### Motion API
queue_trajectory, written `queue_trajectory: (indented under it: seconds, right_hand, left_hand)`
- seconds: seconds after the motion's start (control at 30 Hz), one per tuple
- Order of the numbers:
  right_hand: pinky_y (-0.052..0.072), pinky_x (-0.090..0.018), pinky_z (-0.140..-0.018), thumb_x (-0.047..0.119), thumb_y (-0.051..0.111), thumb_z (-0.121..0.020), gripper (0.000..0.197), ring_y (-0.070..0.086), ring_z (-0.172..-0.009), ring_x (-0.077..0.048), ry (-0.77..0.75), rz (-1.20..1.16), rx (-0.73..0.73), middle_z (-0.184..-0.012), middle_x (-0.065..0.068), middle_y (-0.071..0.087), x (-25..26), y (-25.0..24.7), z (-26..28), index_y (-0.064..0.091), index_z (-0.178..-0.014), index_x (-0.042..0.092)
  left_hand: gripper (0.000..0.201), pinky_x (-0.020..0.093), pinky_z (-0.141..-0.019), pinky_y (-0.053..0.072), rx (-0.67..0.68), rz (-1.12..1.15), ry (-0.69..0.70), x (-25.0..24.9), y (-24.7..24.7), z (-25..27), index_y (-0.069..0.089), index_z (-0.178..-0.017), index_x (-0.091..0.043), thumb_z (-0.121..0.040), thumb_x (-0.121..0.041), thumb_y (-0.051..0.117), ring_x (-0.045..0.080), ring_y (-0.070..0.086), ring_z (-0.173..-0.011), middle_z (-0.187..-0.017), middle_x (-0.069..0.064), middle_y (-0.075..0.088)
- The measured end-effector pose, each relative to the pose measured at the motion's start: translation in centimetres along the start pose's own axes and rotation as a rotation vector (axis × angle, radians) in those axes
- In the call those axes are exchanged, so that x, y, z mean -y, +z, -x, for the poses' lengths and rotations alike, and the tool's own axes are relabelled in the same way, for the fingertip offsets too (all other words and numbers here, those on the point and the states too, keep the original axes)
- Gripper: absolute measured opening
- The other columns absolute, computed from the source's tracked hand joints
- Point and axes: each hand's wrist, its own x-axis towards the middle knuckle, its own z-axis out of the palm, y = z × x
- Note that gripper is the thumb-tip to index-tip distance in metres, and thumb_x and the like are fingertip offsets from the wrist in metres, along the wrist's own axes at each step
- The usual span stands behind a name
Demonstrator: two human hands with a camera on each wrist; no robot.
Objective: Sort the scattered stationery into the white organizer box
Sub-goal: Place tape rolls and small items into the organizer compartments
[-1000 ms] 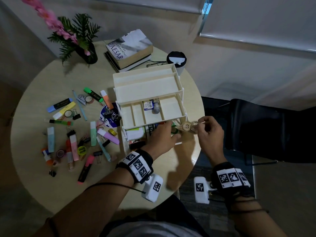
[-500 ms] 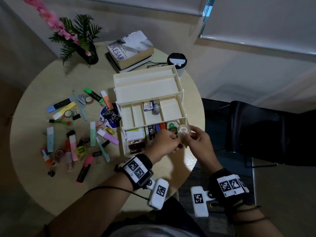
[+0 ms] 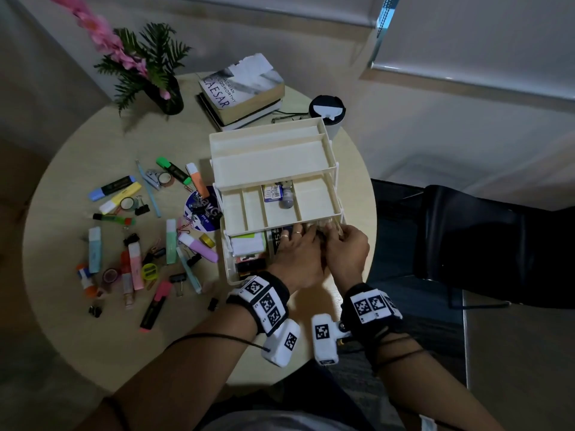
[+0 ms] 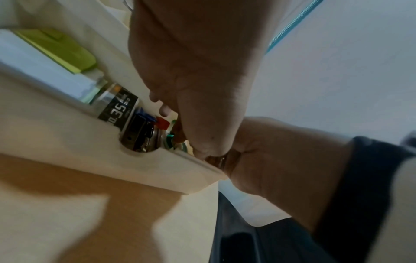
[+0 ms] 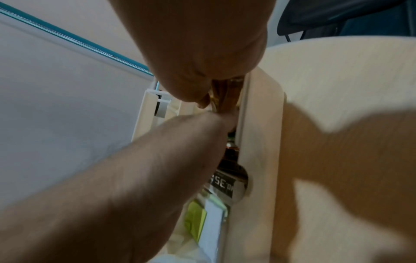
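Note:
The white organizer box [image 3: 217, 144] stands at the right of the round table, its bottom drawer [image 3: 228, 269] pulled out toward me. Both hands meet over the drawer's right end. My right hand [image 3: 337, 231] pinches a small stack of clear tape rolls [image 3: 322, 227] and lowers it into the drawer. My left hand [image 3: 295, 236] curls round the same rolls from the left. In the right wrist view the tape rolls [image 5: 219, 99] sit under the right hand's fingertips [image 5: 202, 103], against the drawer wall [image 5: 258, 124]. The left wrist view shows green sticky notes [image 4: 63, 48] and a refill pack [image 4: 119, 110] in the drawer.
Highlighters [image 3: 133, 265], binder clips [image 3: 177, 278] and washi tape rolls [image 3: 109, 275] lie scattered over the table's left half. Stacked books [image 3: 245, 85], a flower vase [image 3: 161, 94] and a lidded cup [image 3: 326, 108] stand behind the organizer. A black chair [image 3: 482, 244] is beyond the table's right edge.
Both hands came together with the tape rolls and moved from in front of the drawer down into its right end.

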Motion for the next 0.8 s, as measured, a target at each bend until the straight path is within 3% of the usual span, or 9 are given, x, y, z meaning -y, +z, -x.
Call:
queue_trajectory:
  seconds: [0.13,0.2,0.37,0.53,0.8]
  right_hand:
    - [0.053,-0.029,-0.069,0.027,0.053,-0.106,0.029,0.070,-0.079,-0.015,-0.023,-0.022,0.058,-0.082,0.000,0.075,-0.1,0.8,0.2,0.077,-0.095,0.013]
    - [0.049,-0.029,-0.069,0.027,0.054,-0.106,0.029,0.069,-0.079,-0.018,-0.053,0.047,0.090,-0.085,-0.003,0.077,-0.1,0.6,0.0,0.078,-0.099,0.012]
    - [0.041,-0.028,-0.059,0.032,0.061,-0.104,0.036,0.066,-0.065,-0.027,-0.150,0.276,0.090,-0.073,-0.009,0.074,-0.1,-0.2,-0.9,0.078,-0.083,0.009]
    - [0.039,-0.029,-0.054,0.037,0.054,-0.107,0.043,0.059,-0.057,-0.025,-0.193,0.366,0.059,-0.069,-0.009,0.069,-0.3,-0.1,-0.2,0.069,-0.079,0.008]
    - [0.041,-0.033,-0.063,0.010,0.057,-0.101,0.022,0.068,-0.081,-0.043,-0.225,0.575,0.228,-0.088,-0.025,0.072,1.3,-1.4,-0.8,0.073,-0.092,-0.003]
  left_hand:
    - [0.082,0.058,-0.120,0.021,0.049,-0.038,0.009,0.7,1.0,-0.2,0.013,-0.165,-0.024,-0.096,-0.047,0.050,0.037,0.026,-0.138,-0.162,-0.001,0.024]
    - [0.084,0.058,-0.119,0.021,0.059,-0.042,0.007,0.8,1.3,-0.2,0.011,-0.166,-0.025,-0.096,-0.050,0.050,0.038,0.025,-0.138,-0.164,-0.001,0.021]
    - [0.077,0.059,-0.119,0.024,0.066,-0.066,-0.008,0.9,1.1,-0.4,0.029,-0.161,-0.015,-0.095,-0.051,0.045,0.040,0.027,-0.139,-0.163,0.000,0.025]
    - [0.068,0.061,-0.123,0.014,0.065,-0.055,0.014,0.5,0.4,0.0,0.038,-0.156,-0.013,-0.096,-0.043,0.051,0.038,0.022,-0.144,-0.161,0.003,0.030]
    - [0.061,0.063,-0.123,0.017,0.091,-0.032,-0.024,0.5,0.5,0.2,0.048,-0.147,-0.016,-0.094,-0.047,0.053,0.045,0.020,-0.146,-0.158,0.003,0.030]
